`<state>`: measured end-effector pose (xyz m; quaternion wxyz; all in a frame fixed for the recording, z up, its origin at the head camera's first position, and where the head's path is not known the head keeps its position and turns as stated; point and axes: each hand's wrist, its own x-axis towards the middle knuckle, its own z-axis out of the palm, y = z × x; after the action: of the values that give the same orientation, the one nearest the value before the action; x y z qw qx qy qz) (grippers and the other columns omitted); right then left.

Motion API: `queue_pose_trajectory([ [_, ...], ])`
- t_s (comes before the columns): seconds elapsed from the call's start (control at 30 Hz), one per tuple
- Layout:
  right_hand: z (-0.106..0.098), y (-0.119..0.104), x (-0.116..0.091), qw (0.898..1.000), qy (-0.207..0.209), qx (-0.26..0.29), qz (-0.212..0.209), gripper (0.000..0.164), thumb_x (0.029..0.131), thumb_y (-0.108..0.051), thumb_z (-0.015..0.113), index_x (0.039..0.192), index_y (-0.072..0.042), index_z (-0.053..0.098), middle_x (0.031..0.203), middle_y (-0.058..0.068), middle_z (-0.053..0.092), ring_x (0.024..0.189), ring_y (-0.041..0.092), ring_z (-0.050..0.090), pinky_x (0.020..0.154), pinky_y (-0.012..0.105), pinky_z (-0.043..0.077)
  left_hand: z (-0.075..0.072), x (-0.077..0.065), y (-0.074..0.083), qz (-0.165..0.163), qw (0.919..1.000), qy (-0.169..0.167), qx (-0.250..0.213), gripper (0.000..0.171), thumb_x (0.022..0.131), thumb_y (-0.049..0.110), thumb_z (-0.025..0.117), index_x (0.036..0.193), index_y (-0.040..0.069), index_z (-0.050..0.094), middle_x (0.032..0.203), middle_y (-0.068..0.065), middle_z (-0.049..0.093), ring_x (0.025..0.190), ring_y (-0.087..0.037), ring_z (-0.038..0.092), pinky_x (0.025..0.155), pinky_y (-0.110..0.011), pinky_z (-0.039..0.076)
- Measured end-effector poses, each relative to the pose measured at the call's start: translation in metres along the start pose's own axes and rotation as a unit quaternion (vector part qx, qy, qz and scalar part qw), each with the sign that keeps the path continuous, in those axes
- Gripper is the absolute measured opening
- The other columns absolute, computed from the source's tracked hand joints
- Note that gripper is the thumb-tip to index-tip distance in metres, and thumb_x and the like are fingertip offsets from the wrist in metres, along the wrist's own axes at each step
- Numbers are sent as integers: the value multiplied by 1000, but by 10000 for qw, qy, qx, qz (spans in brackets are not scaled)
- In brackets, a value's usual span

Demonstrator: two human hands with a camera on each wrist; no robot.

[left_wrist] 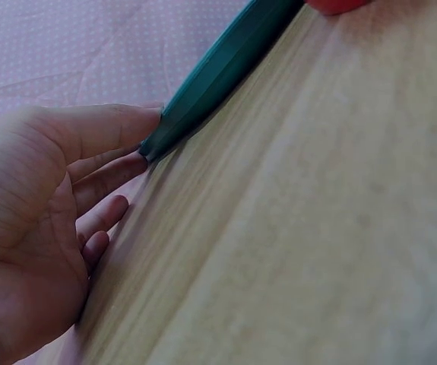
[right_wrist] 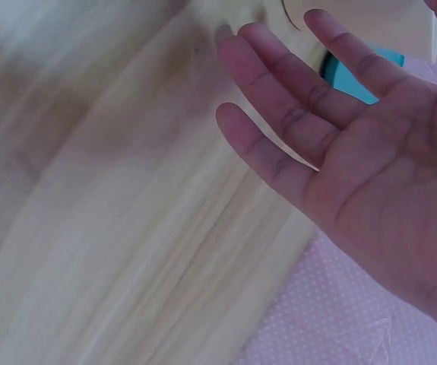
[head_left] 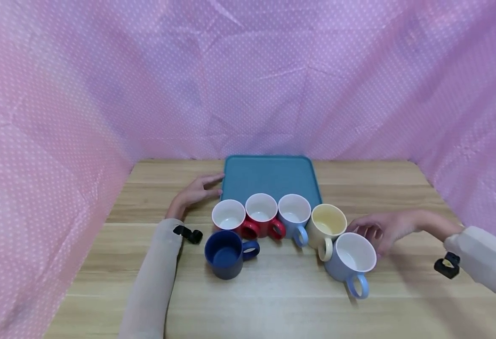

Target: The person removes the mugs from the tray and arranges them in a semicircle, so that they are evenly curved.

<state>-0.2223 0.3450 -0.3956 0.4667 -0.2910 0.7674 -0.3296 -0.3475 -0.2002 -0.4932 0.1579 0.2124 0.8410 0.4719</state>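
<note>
My left hand [head_left: 196, 189] reaches to the left edge of a teal tray [head_left: 269, 176]; thumb and fingertips touch its rim, fingers fairly straight in the left wrist view. My right hand [head_left: 385, 228] is beside a light blue mug [head_left: 337, 263] with a white inside and a cream mug [head_left: 316, 235]. Its fingers are spread and loosely bent in the right wrist view, around nothing. Left of the cream mug stand another light blue mug [head_left: 292, 226] and two red mugs, one in the middle [head_left: 261, 228] and one at the left [head_left: 227, 228]. All these mugs are upright.
A dark blue mug [head_left: 227, 270] stands upright in front of the left red mug, handle to the right. The mugs stand on a wooden table [head_left: 273, 310], hiding the tray's near edge. Pink dotted cloth [head_left: 269, 84] hangs behind and at both sides.
</note>
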Motion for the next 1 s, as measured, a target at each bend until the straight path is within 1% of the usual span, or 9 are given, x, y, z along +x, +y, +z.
queue_pose_trajectory([
  [0.13, -5, 0, 0, 9998, -107, 104, -139, 66, 80, -7, 80, 140, -7, 52, 122, 12, 67, 110, 20, 65, 93, 34, 56, 4, 0, 1, 17, 10000, 49, -21, 63, 98, 22, 69, 155, 15, 44, 165, -6, 37, 156, -29, 25, 128, -56, 19],
  [0.23, -9, 1, 0, 9998, -77, 37, -154, 61, 83, -7, 76, 139, -4, 52, 119, 15, 67, 107, 18, 65, 91, 34, 57, 8, 1, -1, 70, 9999, 56, 49, 62, 98, 22, 69, 155, 14, 45, 164, -7, 39, 155, -29, 28, 127, -55, 21],
  [0.33, -13, -1, -1, 9998, 133, -98, -64, 58, 87, -8, 74, 140, -1, 51, 119, 18, 64, 107, 18, 64, 90, 31, 56, 12, 1, -3, 126, 9999, 65, 81, 61, 98, 21, 70, 154, 13, 46, 163, -9, 41, 154, -30, 30, 127, -54, 22],
  [0.43, -18, -3, -2, 9991, 373, -189, 56, 57, 91, -10, 73, 141, 2, 48, 121, 20, 62, 109, 19, 63, 90, 27, 55, 15, 3, -5, 184, 9998, 111, -7, 61, 97, 20, 71, 152, 11, 48, 162, -10, 42, 154, -31, 31, 127, -53, 22],
  [0.53, -26, -8, 0, 9979, 582, -267, 113, 56, 93, -11, 72, 141, 4, 48, 120, 22, 64, 108, 19, 65, 90, 25, 55, 14, 3, -4, 237, 9996, 158, -81, 61, 96, 19, 71, 152, 11, 49, 161, -10, 43, 154, -31, 31, 127, -53, 22],
  [0.63, -35, -14, 4, 9956, 836, -364, 193, 54, 94, -14, 72, 140, 4, 50, 118, 21, 66, 105, 17, 66, 88, 24, 56, 12, 2, -2, 242, 9995, 176, -135, 60, 97, 18, 70, 152, 10, 48, 161, -11, 43, 153, -31, 32, 127, -53, 23],
  [0.77, -49, -24, 11, 9918, 1161, -476, 257, 53, 95, -16, 71, 139, 5, 51, 116, 20, 66, 103, 15, 66, 88, 23, 56, 9, -1, -2, 102, 9997, 192, -105, 61, 97, 19, 69, 153, 12, 47, 161, -9, 43, 153, -30, 32, 126, -54, 25],
  [0.9, -59, -32, 16, 9871, 1433, -682, 210, 47, 96, -18, 70, 137, -1, 55, 117, 19, 68, 106, 16, 66, 89, 23, 55, 5, -3, -2, -138, 9996, 215, -117, 60, 97, 22, 69, 153, 15, 47, 161, -6, 43, 154, -29, 31, 126, -54, 24],
  [1.0, -64, -36, 21, 9814, 1715, -850, 164, 42, 97, -19, 70, 135, -5, 58, 117, 16, 70, 107, 16, 67, 89, 23, 55, 4, -3, 0, -168, 9994, 248, -168, 59, 98, 21, 68, 153, 15, 48, 161, -7, 43, 154, -29, 30, 126, -56, 23],
])
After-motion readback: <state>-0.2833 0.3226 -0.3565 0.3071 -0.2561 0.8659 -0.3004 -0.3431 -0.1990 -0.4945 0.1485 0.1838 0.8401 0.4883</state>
